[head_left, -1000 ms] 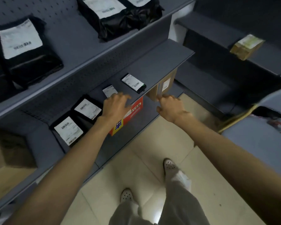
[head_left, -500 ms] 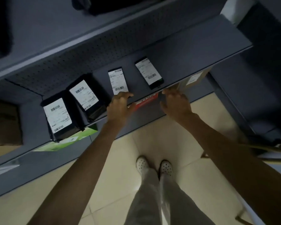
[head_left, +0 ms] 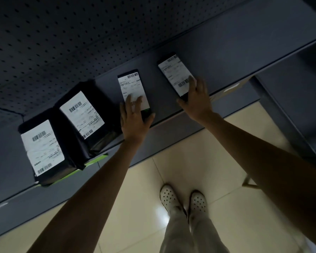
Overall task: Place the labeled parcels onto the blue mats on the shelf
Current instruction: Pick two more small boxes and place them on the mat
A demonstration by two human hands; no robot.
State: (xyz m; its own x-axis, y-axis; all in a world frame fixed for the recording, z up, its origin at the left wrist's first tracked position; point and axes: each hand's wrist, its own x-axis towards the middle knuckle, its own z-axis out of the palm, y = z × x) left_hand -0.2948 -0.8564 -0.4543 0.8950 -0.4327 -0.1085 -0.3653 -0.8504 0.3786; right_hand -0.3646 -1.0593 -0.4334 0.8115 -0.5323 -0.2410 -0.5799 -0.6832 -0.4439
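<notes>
Dim grey metal shelf [head_left: 217, 57] with perforated back holds four black label-topped parcels in row. We rest left hand [head_left: 135, 121] flat, fingers spread, on third slim parcel [head_left: 133, 92]; right hand [head_left: 197, 99] likewise on fourth [head_left: 173, 73]. No blue mats discernible; placement looks nearly finished.

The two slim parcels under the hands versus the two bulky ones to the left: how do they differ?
The slim parcels lie flat and thin; the bulky parcels are puffy black bags that stand higher. Each slim one has a hand on its near end, the left hand and the right hand; the bulky ones are untouched. All four lie on the same shelf, white barcode labels up.
</notes>
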